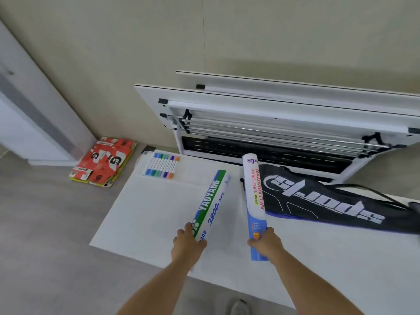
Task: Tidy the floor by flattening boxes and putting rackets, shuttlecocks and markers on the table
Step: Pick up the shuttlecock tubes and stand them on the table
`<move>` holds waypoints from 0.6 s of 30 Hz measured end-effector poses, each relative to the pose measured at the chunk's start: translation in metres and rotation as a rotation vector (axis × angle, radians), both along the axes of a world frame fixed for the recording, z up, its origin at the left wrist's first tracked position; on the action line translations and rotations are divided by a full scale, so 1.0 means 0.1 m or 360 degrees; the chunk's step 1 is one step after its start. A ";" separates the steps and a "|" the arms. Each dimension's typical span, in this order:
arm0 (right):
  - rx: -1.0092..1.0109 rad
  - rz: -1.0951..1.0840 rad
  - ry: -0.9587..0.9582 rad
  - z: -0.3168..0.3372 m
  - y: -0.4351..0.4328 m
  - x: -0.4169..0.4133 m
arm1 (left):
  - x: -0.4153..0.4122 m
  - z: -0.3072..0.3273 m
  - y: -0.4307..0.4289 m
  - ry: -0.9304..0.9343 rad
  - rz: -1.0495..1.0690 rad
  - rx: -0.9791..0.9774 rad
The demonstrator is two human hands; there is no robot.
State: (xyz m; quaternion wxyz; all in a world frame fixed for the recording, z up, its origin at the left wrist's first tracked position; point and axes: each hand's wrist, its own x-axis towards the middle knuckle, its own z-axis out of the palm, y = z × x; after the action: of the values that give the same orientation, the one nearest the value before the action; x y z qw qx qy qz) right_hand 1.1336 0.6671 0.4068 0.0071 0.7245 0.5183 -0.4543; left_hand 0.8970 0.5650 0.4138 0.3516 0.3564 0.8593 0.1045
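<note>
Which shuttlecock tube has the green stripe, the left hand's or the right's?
The YAODYANG-lettered tube in the left hand; the right hand holds a blue-and-white tube with red lettering.

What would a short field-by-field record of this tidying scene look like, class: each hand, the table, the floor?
left hand: grips green-and-white shuttlecock tube by its near end
right hand: grips blue-and-white shuttlecock tube near its lower end
table: holds marker set at far corner, black racket bag at right
floor: flattened red boxes beside the wall
tubes: both held above the table
</note>
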 end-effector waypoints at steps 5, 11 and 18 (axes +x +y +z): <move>-0.0058 -0.0007 -0.0038 -0.25 0.00 -0.03 | 0.09 -0.19 0.00 0.0070 -0.0048 0.0021; -0.0024 -0.0060 -0.0101 -0.39 -0.06 -0.10 | -0.16 -0.43 -0.07 0.0181 -0.0145 -0.0021; -0.0068 -0.0184 -0.0115 -0.46 0.04 -0.25 | -0.45 -0.53 -0.35 0.0212 -0.0301 -0.0230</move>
State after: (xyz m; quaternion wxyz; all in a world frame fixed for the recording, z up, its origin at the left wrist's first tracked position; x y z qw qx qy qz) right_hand 1.1085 0.6709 0.3606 0.0148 0.7689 0.4651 -0.4385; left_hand 0.8515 0.5303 0.3610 0.3267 0.4156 0.8487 -0.0153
